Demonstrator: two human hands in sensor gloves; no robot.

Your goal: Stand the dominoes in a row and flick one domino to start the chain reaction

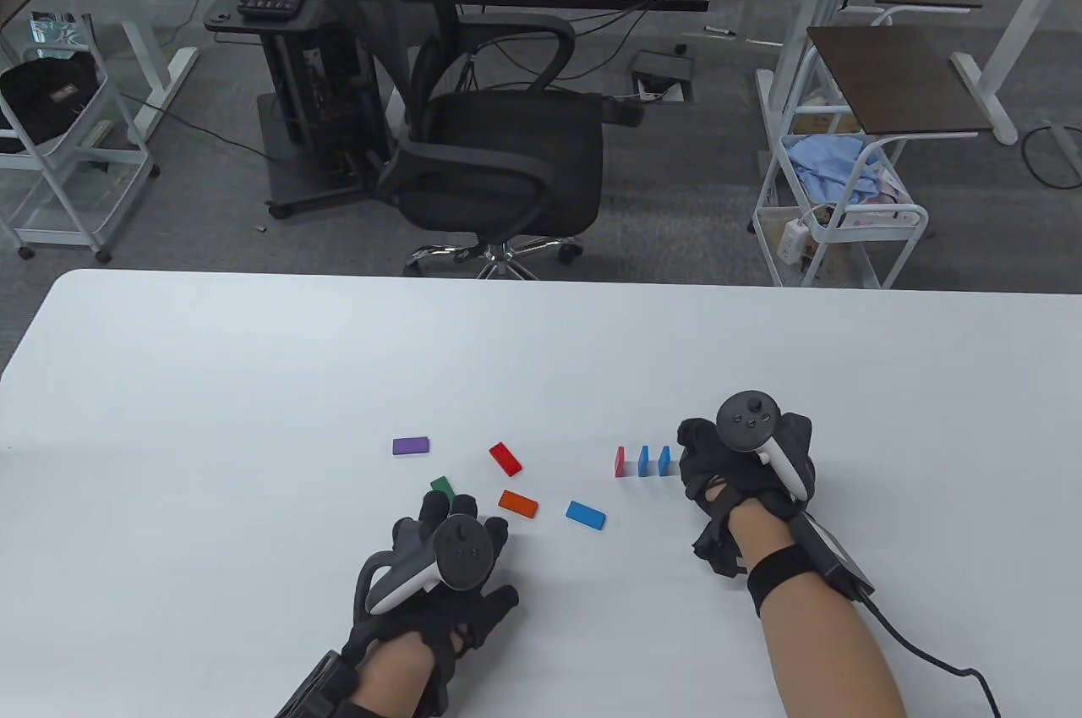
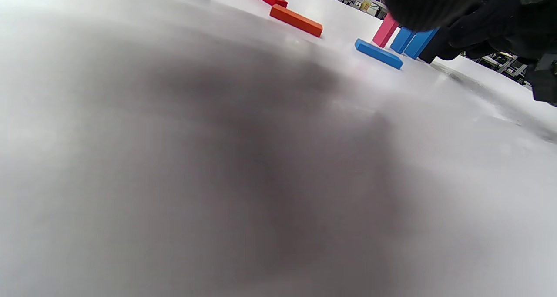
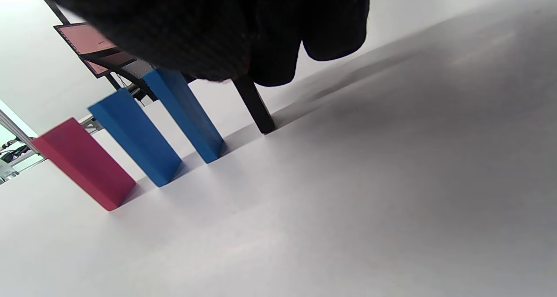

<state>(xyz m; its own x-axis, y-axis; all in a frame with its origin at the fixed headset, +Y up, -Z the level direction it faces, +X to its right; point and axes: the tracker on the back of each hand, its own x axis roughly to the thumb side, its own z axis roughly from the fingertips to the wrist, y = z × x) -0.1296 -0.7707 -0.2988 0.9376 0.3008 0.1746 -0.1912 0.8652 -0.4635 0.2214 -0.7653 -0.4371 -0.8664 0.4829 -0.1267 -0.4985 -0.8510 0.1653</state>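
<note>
while upright, right hand [image 1: 744,464] on black domino [image 3: 254,105]

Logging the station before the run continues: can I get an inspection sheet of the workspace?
Surface: white table, bare where visible.
Job's things: pink domino and two blue dominoes upright in a row, a black domino beside them; purple, red, orange, blue and green lie flat.
Clutter: nothing seen.
Hands: left hand near the green domino; right hand at the black one.
Cables: cable from the right wrist.
Surroundings: chair, carts, desks.
</note>
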